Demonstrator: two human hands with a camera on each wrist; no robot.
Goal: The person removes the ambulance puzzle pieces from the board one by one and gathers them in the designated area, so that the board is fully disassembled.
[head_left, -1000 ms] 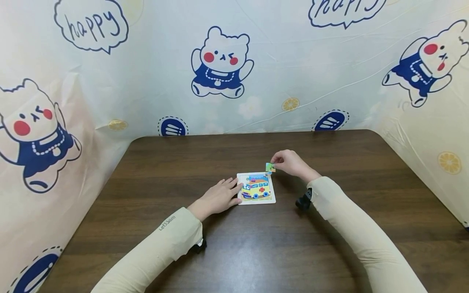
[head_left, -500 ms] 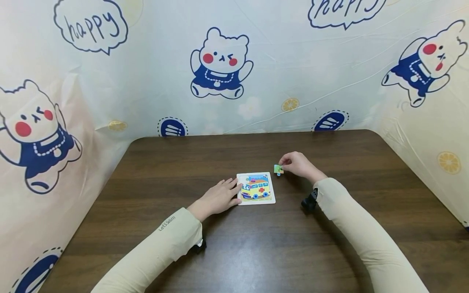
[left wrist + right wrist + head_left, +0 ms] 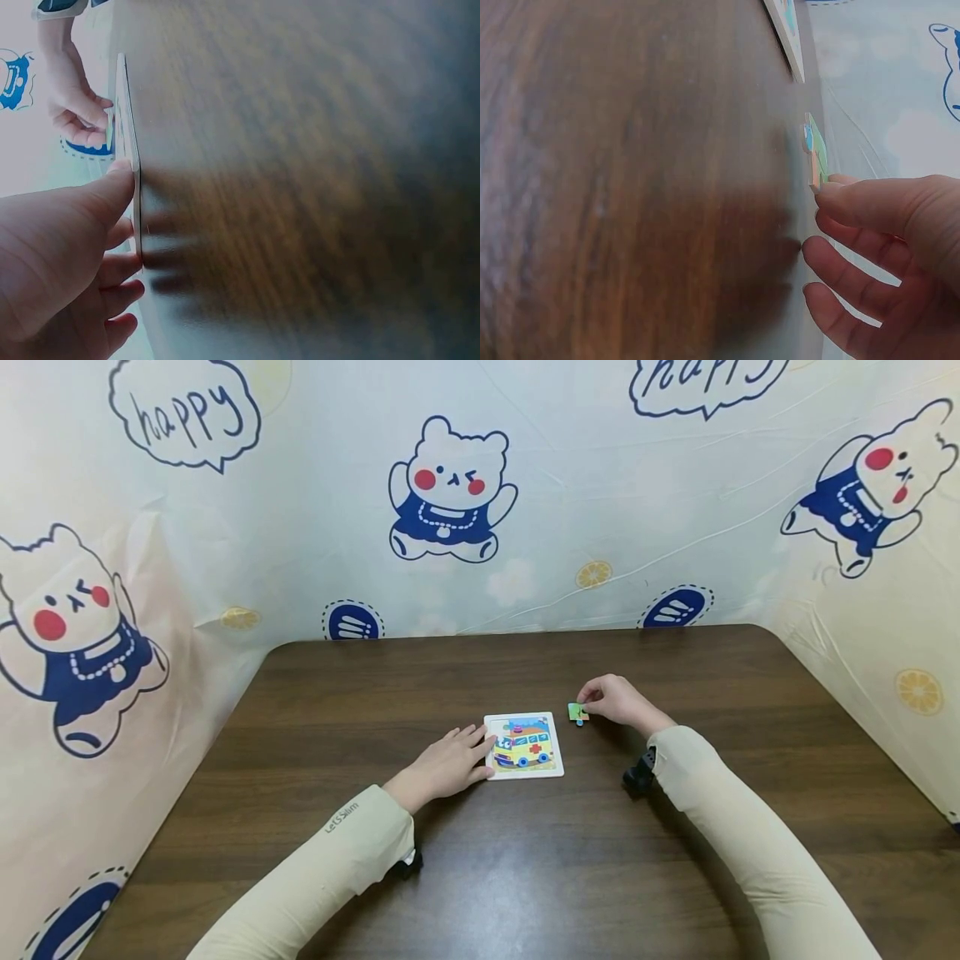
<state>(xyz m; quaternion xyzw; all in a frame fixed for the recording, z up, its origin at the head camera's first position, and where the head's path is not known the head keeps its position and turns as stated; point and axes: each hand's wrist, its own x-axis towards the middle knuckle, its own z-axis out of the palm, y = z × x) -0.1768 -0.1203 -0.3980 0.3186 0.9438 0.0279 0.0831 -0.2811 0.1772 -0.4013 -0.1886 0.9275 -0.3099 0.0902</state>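
On brown table (image 3: 525,868), white-framed bus puzzle (image 3: 528,746); my left hand (image 3: 442,762), fingers spread, touches its left edge. Near puzzle's far right corner, my right hand (image 3: 615,700) pinches green piece (image 3: 576,714) between thumb and finger.

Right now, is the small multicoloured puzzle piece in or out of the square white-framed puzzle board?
Out: the right hand pinches the piece away from the puzzle board, with brown wooden tabletop visible between them.

Booth-like spot: cartoon backdrop (image 3: 562,485) on 3 sides of brown tbl (image 3: 517,852).
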